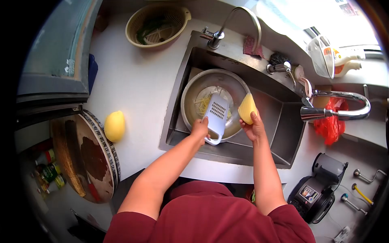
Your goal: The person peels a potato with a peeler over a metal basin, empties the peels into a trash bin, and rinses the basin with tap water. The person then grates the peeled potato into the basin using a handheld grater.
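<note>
My left hand (199, 130) is closed round the handle end of a white grater (216, 115), which slants over a steel bowl (187, 101) in the sink. In my right hand (254, 126) is a peeled yellow potato (246, 108), held at the bowl's right rim, apart from the grater. Thin pale yellow shreds (201, 104) lie in the bowl, partly hidden under the grater. Another peeled potato (114, 126) rests on the counter to the left.
The steel sink (279, 133) has a curved faucet (243, 11) behind it. A strainer basket (184, 15) with greens stands at the back left. Round boards (97, 162) lean at the left. A red bag (331, 121) and black appliance (314, 196) are at right.
</note>
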Demonstrator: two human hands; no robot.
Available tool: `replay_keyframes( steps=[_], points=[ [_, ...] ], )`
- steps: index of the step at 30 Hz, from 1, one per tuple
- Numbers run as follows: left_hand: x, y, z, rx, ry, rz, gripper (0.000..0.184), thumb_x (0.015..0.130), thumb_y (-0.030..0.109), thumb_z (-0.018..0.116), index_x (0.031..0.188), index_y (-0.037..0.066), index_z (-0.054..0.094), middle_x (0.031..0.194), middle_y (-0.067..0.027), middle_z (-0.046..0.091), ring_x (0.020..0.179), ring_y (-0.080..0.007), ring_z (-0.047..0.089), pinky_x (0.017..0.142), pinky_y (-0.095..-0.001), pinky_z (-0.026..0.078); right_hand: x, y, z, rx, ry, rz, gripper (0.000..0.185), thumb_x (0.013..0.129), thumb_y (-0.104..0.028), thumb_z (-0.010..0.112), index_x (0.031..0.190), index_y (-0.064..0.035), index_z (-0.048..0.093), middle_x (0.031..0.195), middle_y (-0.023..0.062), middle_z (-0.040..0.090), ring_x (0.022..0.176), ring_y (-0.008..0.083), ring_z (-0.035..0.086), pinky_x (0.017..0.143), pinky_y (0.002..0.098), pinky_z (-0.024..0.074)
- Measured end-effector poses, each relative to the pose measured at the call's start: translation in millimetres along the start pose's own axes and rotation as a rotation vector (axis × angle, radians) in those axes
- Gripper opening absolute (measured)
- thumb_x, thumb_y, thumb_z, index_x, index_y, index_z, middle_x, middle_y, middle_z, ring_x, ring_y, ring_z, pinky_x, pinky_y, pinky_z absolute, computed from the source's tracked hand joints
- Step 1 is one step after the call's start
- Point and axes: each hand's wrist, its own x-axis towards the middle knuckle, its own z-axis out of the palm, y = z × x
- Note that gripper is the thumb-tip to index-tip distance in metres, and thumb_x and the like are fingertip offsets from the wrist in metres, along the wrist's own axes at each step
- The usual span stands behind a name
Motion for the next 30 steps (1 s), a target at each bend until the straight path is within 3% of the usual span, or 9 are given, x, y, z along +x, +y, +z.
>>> replay_keyframes(
  steps=[3, 6, 9, 12, 15, 19, 26, 29, 30],
  points=[
    [-0.6, 32.7, -30.4, 0.328, -0.047, 0.082, 0.03, 0.096, 0.033, 0.047, 0.101, 0.004, 0.052, 0.071, -0.008, 0.049, 0.043, -0.0178, 0.042, 0.037, -0.0332, 0.036, -21.0, 0.6, 0.2, -0.036, 0.115, 0.025, 0.055, 0.082, -0.025, 0.07, 0.127, -0.0153, 0.04, 0.103, 0.0088, 0.057, 0.072, 0.0202, 0.062, 0.059, 0.0265, 0.0531],
    [-11.0, 74.0, -44.0, 0.561, -0.107, 0.024, 0.031, 0.096, 0.032, 0.045, 0.103, 0.004, 0.053, 0.073, -0.0092, 0.049, 0.043, -0.0192, 0.043, 0.039, -0.0345, 0.036, -13.4, 16.2, -19.2, -0.076, 0.212, 0.079, 0.054, 0.084, -0.023, 0.068, 0.128, -0.0124, 0.039, 0.102, 0.0105, 0.059, 0.073, 0.0196, 0.063, 0.06, 0.0286, 0.056],
    [-15.3, 90.6, -44.5, 0.669, -0.051, 0.043, 0.034, 0.096, 0.031, 0.043, 0.095, -0.001, 0.056, 0.068, -0.0135, 0.053, 0.043, -0.0233, 0.043, 0.043, -0.0407, 0.035, 3.2, 32.2, -38.2, -0.063, 0.26, 0.101, 0.045, 0.086, -0.025, 0.064, 0.123, -0.0089, 0.042, 0.1, 0.0114, 0.06, 0.075, 0.021, 0.064, 0.06, 0.0295, 0.0558],
    [-25.1, 96.6, -42.3, 0.703, -0.025, 0.038, 0.034, 0.097, 0.032, 0.044, 0.097, 0.0, 0.056, 0.068, -0.0126, 0.053, 0.044, -0.0214, 0.043, 0.042, -0.0381, 0.036, 7.1, 32.9, -45.8, 0.067, 0.217, 0.104, 0.039, 0.089, -0.028, 0.06, 0.118, -0.008, 0.045, 0.098, 0.0118, 0.061, 0.076, 0.0224, 0.064, 0.06, 0.0298, 0.0554],
    [-42.9, 92.0, -31.6, 0.331, -0.078, 0.085, 0.033, 0.097, 0.034, 0.046, 0.099, 0.002, 0.055, 0.066, -0.0101, 0.052, 0.043, -0.018, 0.041, 0.041, -0.0333, 0.036, -0.9, 22.2, -40.2, 0.135, 0.136, 0.108, 0.034, 0.091, -0.031, 0.055, 0.115, -0.0079, 0.047, 0.095, 0.0114, 0.062, 0.074, 0.0227, 0.063, 0.057, 0.029, 0.0536],
    [-40.6, 55.7, 3.5, 0.02, -0.084, 0.138, 0.032, 0.096, 0.039, 0.048, 0.093, 0.007, 0.051, 0.061, 0.0006, 0.038, 0.045, -0.0092, 0.03, 0.044, -0.0259, 0.037, -16.7, 10.6, -20.6, -0.001, 0.125, 0.07, 0.034, 0.091, -0.035, 0.051, 0.114, -0.0097, 0.05, 0.093, 0.0095, 0.062, 0.069, 0.0211, 0.062, 0.051, 0.0252, 0.0477],
    [5.5, -19.2, 41.7, -0.449, 0.063, 0.01, 0.038, 0.095, 0.043, 0.049, 0.083, 0.007, 0.052, 0.057, 0.0002, 0.035, 0.046, -0.0137, 0.034, 0.045, -0.0321, 0.042, -17.5, 6.3, -12.1, -0.104, 0.117, 0.127, 0.04, 0.089, -0.037, 0.055, 0.122, -0.0149, 0.05, 0.091, 0.0061, 0.062, 0.06, 0.0159, 0.057, 0.045, 0.0225, 0.0407],
    [11.4, -30.4, 54.5, -0.472, 0.076, 0.004, 0.043, 0.095, 0.044, 0.047, 0.081, 0.005, 0.054, 0.055, 0.0, 0.035, 0.047, -0.0144, 0.035, 0.046, -0.0334, 0.044, -14.2, 13.4, -3.7, -0.44, 0.216, 0.0, 0.036, 0.088, -0.036, 0.058, 0.118, -0.0154, 0.057, 0.085, 0.0051, 0.062, 0.062, 0.0163, 0.058, 0.047, 0.0273, 0.0444],
    [10.4, -31.0, 58.3, -0.483, 0.079, -0.024, 0.043, 0.095, 0.045, 0.046, 0.082, 0.005, 0.054, 0.055, 0.0, 0.035, 0.047, -0.0144, 0.035, 0.046, -0.0334, 0.044, -10.1, 18.0, -3.7, -0.657, 0.228, -0.15, 0.035, 0.086, -0.036, 0.06, 0.115, -0.0153, 0.059, 0.084, 0.0058, 0.062, 0.064, 0.0181, 0.06, 0.05, 0.0296, 0.0461]
  ],
)
